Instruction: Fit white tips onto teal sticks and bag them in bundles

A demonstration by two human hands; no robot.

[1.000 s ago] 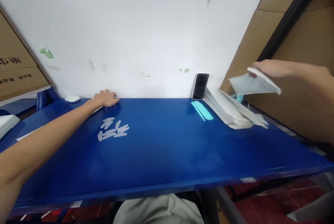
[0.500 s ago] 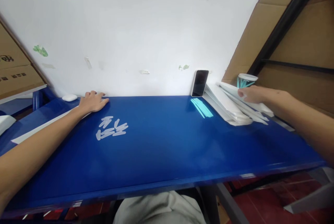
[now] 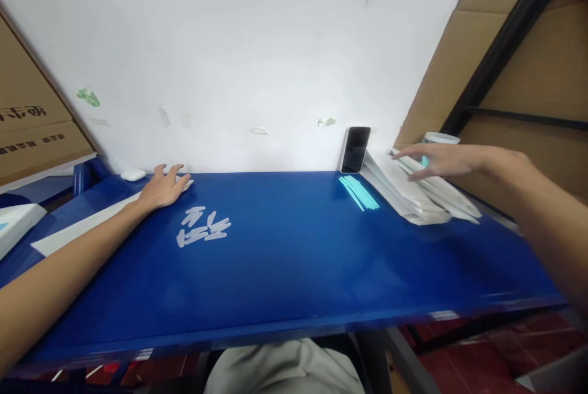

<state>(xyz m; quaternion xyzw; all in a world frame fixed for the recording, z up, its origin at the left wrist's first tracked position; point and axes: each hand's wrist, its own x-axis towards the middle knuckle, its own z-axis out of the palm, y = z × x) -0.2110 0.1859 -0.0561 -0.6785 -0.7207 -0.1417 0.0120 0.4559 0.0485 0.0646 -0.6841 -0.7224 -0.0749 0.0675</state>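
My left hand (image 3: 163, 188) rests with spread fingers at the back left of the blue table (image 3: 275, 259), over the end of a long white strip (image 3: 82, 225). Above a stack of white papers or bags (image 3: 407, 195) at the right, my right hand (image 3: 432, 160) has its fingers apart and nothing visible between them. Behind that hand is a clear cup (image 3: 441, 138), partly hidden, with turquoise showing in it. Several turquoise sticks (image 3: 359, 192) lie left of the stack. Small pale pieces (image 3: 202, 230) lie in a group at the left.
A phone (image 3: 356, 149) leans upright against the white wall (image 3: 257, 45). Near the wall at the left is a white rounded object (image 3: 133, 174). Cardboard (image 3: 37, 118) stands at the left, and more cardboard (image 3: 537, 69) with a dark bar is at the right.
My right hand has moved left from beside the cup to above the white stack, and its fingers have opened. My left hand has lifted its fingers slightly, showing the strip's end. The view has shifted slightly.
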